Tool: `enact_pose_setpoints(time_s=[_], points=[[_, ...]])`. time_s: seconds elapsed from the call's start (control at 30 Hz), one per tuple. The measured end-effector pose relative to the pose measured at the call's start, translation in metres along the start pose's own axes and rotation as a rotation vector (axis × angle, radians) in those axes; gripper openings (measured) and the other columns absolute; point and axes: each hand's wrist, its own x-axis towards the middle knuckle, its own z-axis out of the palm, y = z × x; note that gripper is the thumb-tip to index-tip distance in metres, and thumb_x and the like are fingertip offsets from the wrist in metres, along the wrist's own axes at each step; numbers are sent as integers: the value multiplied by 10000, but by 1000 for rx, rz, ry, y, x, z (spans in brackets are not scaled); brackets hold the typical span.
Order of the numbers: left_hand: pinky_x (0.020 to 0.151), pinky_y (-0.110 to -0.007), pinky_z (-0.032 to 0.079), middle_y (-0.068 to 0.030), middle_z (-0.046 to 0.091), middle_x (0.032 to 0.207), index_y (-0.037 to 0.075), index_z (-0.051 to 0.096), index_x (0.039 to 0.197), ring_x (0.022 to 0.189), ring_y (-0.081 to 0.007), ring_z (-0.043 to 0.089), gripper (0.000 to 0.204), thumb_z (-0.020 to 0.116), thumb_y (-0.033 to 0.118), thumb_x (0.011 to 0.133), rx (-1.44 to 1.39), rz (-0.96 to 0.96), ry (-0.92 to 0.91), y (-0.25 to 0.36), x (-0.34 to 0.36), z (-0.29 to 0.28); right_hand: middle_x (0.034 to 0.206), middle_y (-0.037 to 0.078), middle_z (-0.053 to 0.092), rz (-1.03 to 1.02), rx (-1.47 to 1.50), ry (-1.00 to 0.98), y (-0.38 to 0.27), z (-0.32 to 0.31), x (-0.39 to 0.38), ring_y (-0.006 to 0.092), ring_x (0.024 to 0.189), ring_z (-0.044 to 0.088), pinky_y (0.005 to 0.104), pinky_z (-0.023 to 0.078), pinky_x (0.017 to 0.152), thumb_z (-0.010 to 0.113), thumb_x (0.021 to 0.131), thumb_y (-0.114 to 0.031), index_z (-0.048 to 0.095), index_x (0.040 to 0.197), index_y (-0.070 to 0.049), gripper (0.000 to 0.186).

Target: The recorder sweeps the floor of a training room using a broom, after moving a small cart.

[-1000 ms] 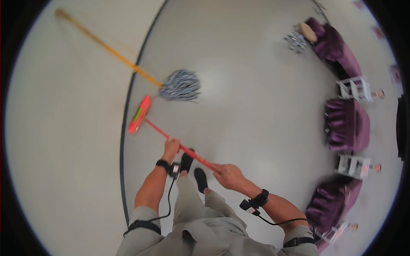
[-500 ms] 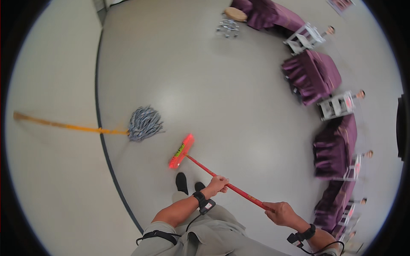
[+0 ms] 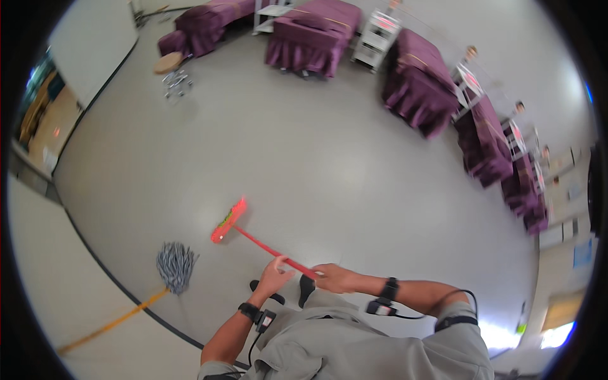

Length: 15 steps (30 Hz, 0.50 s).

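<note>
A push broom with a red bristle head (image 3: 228,220) and a long red handle (image 3: 256,242) slants down toward me from the middle left of the floor. Partway along the handle, my left hand (image 3: 276,275) is closed on it, the grip looking loose. My right hand (image 3: 335,278) is wrapped round the handle's upper end, close in front of my body. A mop with grey-blue strands (image 3: 176,267) and a yellow wooden handle (image 3: 120,326) leans against the pale wall at the lower left, its strands near the floor.
Beds with purple covers (image 3: 313,31) line the far and right sides, white trolleys (image 3: 377,39) between them. A round stool (image 3: 168,63) on a wheeled metal base stands at the far left. Dark skirting (image 3: 101,263) edges the left wall, which has a doorway (image 3: 47,123).
My view has turned right, so the beds swing across the top and the mop sits lower. My hands are closer together on the broom handle, the right hand having come in toward the left.
</note>
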Motion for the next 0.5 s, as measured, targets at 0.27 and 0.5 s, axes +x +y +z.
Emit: enact_pose_setpoints(time_s=[0.27,0.5], points=[[649,-431,493,-137,608,858,132,615,1045,778,-330,616,337,724,286,766,894,299,176,25,-3,25,570,9,434,16,619,35,19,29,-4,90,378,346,283,269,331,549,775,-152,512,766,-39,119],[619,-398,492,-105,614,818,103,649,854,723,-304,624,157,691,107,702,899,663,5,124,4,61,536,7,381,-91,1174,79,27,1,-70,73,381,297,263,178,342,548,829,-192,460,663,-51,235]])
